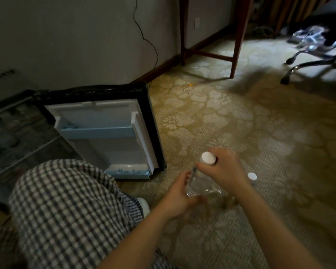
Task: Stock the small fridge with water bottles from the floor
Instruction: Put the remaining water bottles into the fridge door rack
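Observation:
A clear water bottle (199, 181) with a white cap stands upright over the carpet in front of me. My right hand (224, 167) grips its neck just under the cap. My left hand (179, 199) curls around the bottle's lower body. A second bottle's white cap (252, 176) shows just behind my right wrist; its body is mostly hidden. The small black fridge stands to the left with its door (105, 136) swung open; the light blue door shelves hold nothing. The fridge's dark interior (10, 133) with wire racks shows blurred bottle shapes.
My knee in checked trousers (66, 206) is between me and the fridge. Patterned carpet (241, 123) stretches to the right. A wooden table's legs (235, 45) stand at the back, a chair's wheeled base (308, 65) at far right. A black cable (149, 45) runs down the wall.

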Demonstrator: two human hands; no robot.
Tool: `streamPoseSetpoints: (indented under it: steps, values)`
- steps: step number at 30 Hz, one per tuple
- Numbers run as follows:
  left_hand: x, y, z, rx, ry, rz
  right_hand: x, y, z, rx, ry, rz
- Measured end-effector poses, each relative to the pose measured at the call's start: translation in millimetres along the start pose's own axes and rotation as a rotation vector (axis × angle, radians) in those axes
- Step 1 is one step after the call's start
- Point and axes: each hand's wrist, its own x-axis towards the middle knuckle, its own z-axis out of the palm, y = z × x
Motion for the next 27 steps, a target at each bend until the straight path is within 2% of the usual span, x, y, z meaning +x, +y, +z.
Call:
streamPoseSetpoints:
  steps: [4,9,14,22,27]
  values:
    - [-3,28,-44,0.044,0.175,0.136,18,-66,-13,0.132,-0.004,-0.203]
    - [-21,66,-114,0.132,0.224,0.258,37,-136,-17,0.139,-0.024,-0.444]
    - [-39,82,-179,0.205,0.331,0.324,56,-198,-4,0.138,0.018,-0.565]
    - [-65,65,-268,0.360,0.530,0.273,89,-269,53,0.010,-0.062,-0.691]
    - [-69,22,-312,0.435,0.556,0.148,100,-294,112,-0.117,-0.157,-0.697]
